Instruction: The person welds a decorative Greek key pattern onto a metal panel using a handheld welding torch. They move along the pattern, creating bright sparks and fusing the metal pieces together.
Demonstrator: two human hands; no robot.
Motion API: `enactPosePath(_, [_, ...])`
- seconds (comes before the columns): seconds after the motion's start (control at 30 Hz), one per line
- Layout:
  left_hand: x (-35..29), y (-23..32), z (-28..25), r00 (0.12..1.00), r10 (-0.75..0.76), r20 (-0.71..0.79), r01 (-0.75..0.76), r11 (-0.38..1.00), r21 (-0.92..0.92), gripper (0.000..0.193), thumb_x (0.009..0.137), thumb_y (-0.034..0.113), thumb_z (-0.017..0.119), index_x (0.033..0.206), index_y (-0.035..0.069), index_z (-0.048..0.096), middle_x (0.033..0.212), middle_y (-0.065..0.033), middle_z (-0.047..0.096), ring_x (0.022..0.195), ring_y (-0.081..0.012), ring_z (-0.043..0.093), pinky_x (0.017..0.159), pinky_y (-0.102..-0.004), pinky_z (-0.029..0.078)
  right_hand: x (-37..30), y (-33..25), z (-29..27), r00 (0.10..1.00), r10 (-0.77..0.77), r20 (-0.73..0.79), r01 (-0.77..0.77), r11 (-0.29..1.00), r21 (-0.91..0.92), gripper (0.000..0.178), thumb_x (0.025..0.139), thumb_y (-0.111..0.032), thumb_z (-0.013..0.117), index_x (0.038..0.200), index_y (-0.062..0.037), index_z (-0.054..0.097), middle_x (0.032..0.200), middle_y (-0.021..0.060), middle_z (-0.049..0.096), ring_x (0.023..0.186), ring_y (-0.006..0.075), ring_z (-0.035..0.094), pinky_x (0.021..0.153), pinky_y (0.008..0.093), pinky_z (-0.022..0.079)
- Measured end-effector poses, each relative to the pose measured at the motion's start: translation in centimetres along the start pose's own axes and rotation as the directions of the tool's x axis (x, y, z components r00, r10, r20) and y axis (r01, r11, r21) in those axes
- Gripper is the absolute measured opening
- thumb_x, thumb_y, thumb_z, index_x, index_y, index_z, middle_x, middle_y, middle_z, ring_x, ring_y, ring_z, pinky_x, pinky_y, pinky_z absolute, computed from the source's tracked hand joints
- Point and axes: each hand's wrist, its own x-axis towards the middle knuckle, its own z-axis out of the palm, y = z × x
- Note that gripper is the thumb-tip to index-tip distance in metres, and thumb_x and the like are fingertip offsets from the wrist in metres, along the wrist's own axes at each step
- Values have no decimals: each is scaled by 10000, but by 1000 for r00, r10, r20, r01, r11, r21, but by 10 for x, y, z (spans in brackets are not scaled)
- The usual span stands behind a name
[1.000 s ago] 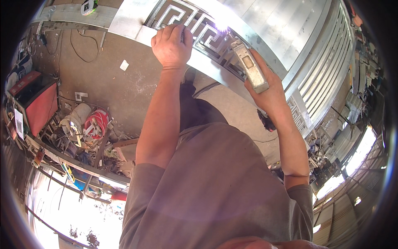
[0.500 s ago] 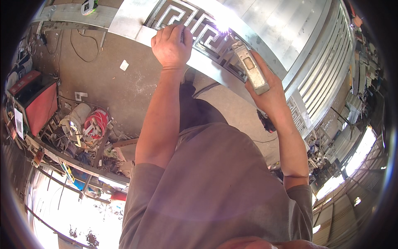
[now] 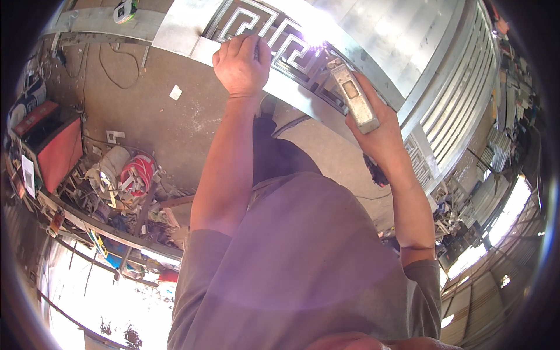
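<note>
My right hand (image 3: 382, 125) is wrapped around a worn, boxy, pale welding holder (image 3: 354, 96). A glaring welding arc (image 3: 315, 41) burns just past the holder's tip, on the silvery metal panel (image 3: 280, 81) with its square, maze-like pattern. Its glare hides the spot where tip and metal meet. To the left of the arc, my left hand (image 3: 242, 67) is closed at the panel's near border, knuckles up. A dark bit shows between its thumb and fingers, too little to name. The maze-patterned bars (image 3: 239, 26) lie just beyond that hand.
Slatted metal panelling (image 3: 461, 111) extends to the right. A red-sided box (image 3: 58, 151) stands at left, near a red bucket (image 3: 139, 175) amid scrap. A cable (image 3: 125, 84) loops over the floor, where a pale scrap (image 3: 175, 92) lies. At the far left sits a tape measure (image 3: 125, 10).
The arc's glare has grown larger, and its bright point has shifted very slightly right and down. My hands are in nearly the same places.
</note>
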Motion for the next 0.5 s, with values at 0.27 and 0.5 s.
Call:
enactPosePath(0.27, [1, 1, -1, 1000, -15, 14, 15, 1000, 1, 133, 866, 239, 797, 984, 180, 814, 1007, 53, 782, 938, -200, 711, 868, -379, 500, -22, -10, 3, 999, 8, 32, -9, 1000, 15, 824, 904, -58, 753, 1653, -188, 435, 1315, 192, 728, 1166, 360, 735, 1029, 375, 542])
enactPosePath(0.5, [3, 0, -2, 1000, -2, 28, 1, 1000, 20, 117, 869, 240, 791, 970, 185, 811, 1021, 52, 783, 954, -203, 714, 878, -391, 505, -27, -20, 6, 1000, -15, 3, 15, 999, 47, 825, 901, -70, 754, 1651, -199, 436, 1321, 202, 724, 1170, 361, 738, 1008, 405, 558])
